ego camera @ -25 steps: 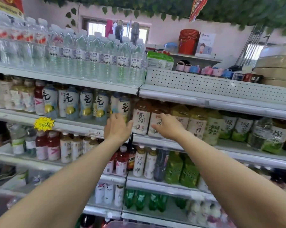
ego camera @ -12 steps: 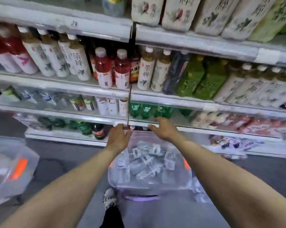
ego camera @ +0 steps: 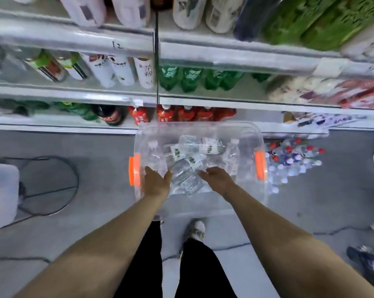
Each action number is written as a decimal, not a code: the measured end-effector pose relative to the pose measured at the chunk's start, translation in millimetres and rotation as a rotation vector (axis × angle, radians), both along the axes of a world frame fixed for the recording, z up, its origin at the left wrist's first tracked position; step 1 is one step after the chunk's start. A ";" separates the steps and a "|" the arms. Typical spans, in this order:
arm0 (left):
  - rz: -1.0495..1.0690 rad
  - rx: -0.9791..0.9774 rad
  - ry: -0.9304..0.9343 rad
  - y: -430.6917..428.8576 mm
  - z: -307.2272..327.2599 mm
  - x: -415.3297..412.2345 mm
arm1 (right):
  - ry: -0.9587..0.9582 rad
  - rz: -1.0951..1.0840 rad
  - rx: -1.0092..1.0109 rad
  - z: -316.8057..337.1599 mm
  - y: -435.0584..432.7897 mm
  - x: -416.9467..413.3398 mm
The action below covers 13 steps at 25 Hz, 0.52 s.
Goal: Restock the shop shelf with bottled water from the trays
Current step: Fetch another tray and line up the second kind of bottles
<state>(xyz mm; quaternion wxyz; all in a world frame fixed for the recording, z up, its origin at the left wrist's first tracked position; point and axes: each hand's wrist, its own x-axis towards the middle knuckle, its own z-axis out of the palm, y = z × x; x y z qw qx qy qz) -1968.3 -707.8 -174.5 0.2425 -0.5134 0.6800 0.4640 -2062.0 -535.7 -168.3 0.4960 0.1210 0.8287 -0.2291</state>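
I observe the clear plastic bin (ego camera: 203, 129) with orange handles (ego camera: 134, 169) standing on the grey floor (ego camera: 95, 147), its far wall just beside the bottom tier of the shop shelf (ego camera: 74, 37). The water bottles (ego camera: 200, 148) lie loose inside it, jumbled on their sides, with one or two upright against the right wall. Both of my operator's arms reach down into the bin's near half. The left hand (ego camera: 157, 184) is over the near-left part, fingers relaxed and thumb spread, gripping nothing. The right hand (ego camera: 218, 180) is near the middle, fingers extended toward the left, likewise holding nothing. One bottle (ego camera: 185, 177) lies between the two hands; I cannot tell whether either hand touches it. On the lowest tier, behind the bin, stand red-labelled bottles (ego camera: 181, 114); the tier above carries green bottles (ego camera: 190, 79). A wrapped pack of capped bottles (ego camera: 293, 162) sits on the floor just right of the bin. A second bin (ego camera: 1, 196) shows at the left edge. A shoe (ego camera: 195, 230) is visible near the bin's near wall.
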 end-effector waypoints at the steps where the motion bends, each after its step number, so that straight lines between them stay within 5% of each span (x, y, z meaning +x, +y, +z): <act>1: 0.031 -0.004 0.007 3.8 -4.6 -1.0 | -0.017 -0.076 -0.014 -5.8 1.6 3.2; 13: 0.209 -0.281 0.026 31.6 -58.1 -2.5 | -0.171 -0.579 0.020 -97.2 10.1 3.6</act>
